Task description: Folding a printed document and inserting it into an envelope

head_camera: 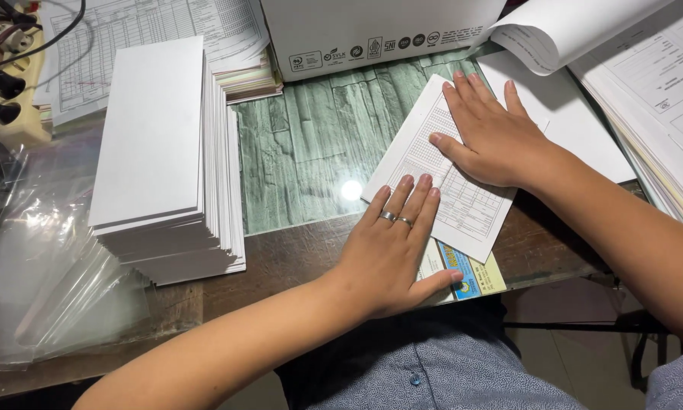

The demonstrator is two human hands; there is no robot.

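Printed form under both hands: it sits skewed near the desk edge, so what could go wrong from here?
The printed form lies at an angle under the left hand and right hand, so any crease pressed now may come out crooked. Its lower corner overhangs the desk edge above a colourful card, so it could slip off when the hands lift. The tall stack of white folded sheets already fans out sideways; a bump from the left forearm might topple it.

Left hand (391,254): I press it flat on the form (447,171).
Right hand (493,137): flat on form too.
Stack (167,159): white sheets, left on surface (311,144).
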